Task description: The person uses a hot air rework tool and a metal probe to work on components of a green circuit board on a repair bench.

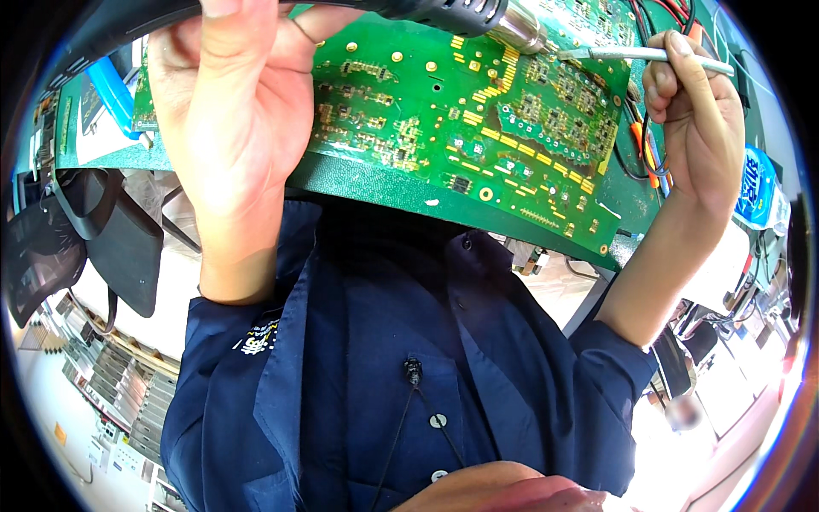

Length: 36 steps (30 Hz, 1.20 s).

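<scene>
Green bench matting (367, 177) lies beneath the green circuit board (444, 107), over which the left hand (235, 111) grips a black hot-air gun (444, 8) and the right hand (701, 119) pinches a slim grey tool (631, 54), apparently so nozzle (522, 30) and tip (570, 54) meet at one spot.

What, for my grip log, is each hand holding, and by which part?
The left hand holds a black metal-nozzled tool by its handle, grip partly cropped; the right hand, a slim grey tool toward its rear.
</scene>
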Available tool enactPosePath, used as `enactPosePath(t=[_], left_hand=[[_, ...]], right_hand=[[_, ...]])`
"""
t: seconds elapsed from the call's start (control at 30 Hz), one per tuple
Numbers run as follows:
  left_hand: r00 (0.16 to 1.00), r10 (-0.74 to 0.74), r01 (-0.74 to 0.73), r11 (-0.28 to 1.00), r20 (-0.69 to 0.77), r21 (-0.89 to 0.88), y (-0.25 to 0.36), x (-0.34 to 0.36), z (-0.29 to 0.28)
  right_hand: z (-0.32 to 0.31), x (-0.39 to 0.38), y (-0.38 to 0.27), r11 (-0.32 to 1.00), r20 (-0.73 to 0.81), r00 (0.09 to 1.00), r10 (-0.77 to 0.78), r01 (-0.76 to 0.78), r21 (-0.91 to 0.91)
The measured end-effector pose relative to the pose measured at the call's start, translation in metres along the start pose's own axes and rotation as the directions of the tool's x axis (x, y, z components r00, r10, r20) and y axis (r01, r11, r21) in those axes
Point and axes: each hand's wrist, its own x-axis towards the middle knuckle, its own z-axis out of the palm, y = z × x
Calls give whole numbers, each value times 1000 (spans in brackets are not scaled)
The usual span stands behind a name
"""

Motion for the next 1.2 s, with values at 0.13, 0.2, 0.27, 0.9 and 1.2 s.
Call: enactPosePath(t=[0.13,0.2,0.27,0.9,1.2], left_hand=[[1000,-1,0,1000,-6,-23,0,1,0],[999,-10,8,998,-31,-60,-1,0,2],[999,-30,28,998,-32,-56,3,1,3],[999,-17,18,1000,-38,23,5,4,15],[976,-159,138,979,-146,-148,18,8,31]], right_hand=[[2,2,-3,1000,14,1000,7,-7,-18],[2,4,-2,1000,50,999,6,-5,-18],[-1,6,0,1000,58,998,7,-5,-30],[-14,-7,-14,989,21,993,-113,115,-92],[49,-61,-43,755,21,904,-427,369,-542]])
